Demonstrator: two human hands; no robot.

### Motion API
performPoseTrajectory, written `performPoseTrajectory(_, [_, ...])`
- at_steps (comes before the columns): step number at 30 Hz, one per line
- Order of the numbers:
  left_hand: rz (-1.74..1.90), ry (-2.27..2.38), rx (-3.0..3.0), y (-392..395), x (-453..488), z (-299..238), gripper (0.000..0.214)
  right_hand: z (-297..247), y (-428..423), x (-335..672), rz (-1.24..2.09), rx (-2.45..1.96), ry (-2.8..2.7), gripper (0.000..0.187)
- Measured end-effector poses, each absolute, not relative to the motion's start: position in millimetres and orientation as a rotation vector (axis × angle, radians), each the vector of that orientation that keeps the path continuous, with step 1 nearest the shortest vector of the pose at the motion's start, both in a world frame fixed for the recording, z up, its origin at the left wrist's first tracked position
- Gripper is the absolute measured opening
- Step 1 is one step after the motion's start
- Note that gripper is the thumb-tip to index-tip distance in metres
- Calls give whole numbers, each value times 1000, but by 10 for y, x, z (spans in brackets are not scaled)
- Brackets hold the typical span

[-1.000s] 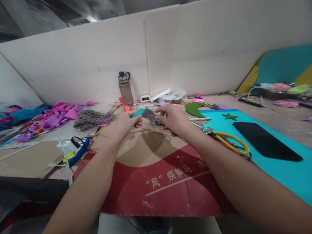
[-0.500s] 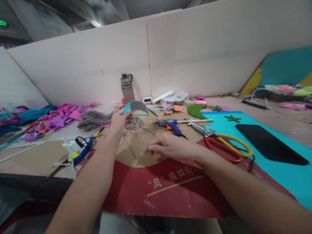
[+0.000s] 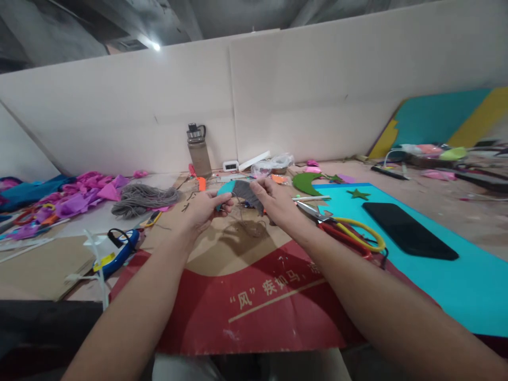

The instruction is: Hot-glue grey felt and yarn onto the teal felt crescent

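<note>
I hold a curved teal crescent piece [image 3: 238, 189], partly wrapped in grey yarn, up over the cardboard sheet [image 3: 254, 296]. My left hand [image 3: 204, 209] pinches its bare teal left end. My right hand [image 3: 275, 201] grips the grey-wrapped right end with closed fingers. Loose grey yarn [image 3: 248, 227] hangs from the piece and lies in a small tangle on the cardboard below it.
A skein of grey yarn [image 3: 141, 198] and pink and purple scraps [image 3: 75, 198] lie to the left, a blue tool [image 3: 119, 251] nearer. Scissors with red and yellow handles [image 3: 349, 230], a teal sheet [image 3: 436, 270] with a black phone [image 3: 408, 230], and a bottle [image 3: 198, 151] by the wall.
My right hand came back up from the cardboard and took the crescent's right end again. The left hand lowered the piece a little toward the middle.
</note>
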State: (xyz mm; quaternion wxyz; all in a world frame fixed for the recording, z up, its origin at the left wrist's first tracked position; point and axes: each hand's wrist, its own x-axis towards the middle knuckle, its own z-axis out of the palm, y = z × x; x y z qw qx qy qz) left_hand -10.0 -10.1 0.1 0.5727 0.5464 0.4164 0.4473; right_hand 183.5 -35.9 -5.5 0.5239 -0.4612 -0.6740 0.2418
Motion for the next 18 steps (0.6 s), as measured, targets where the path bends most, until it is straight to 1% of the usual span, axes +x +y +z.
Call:
performPoseTrajectory(7, [954, 956, 1384, -178, -58, 29, 28, -155, -241, 1777, 782, -1029, -1551, 33])
performPoseTrajectory(13, [938, 958, 1412, -157, -79, 18, 30, -193, -211, 1808, 875, -978, -1500, 36])
performPoseTrajectory(18, [1005, 923, 1330, -135, -94, 21, 28, -198, -247, 1803, 1128, -823, -1409, 41])
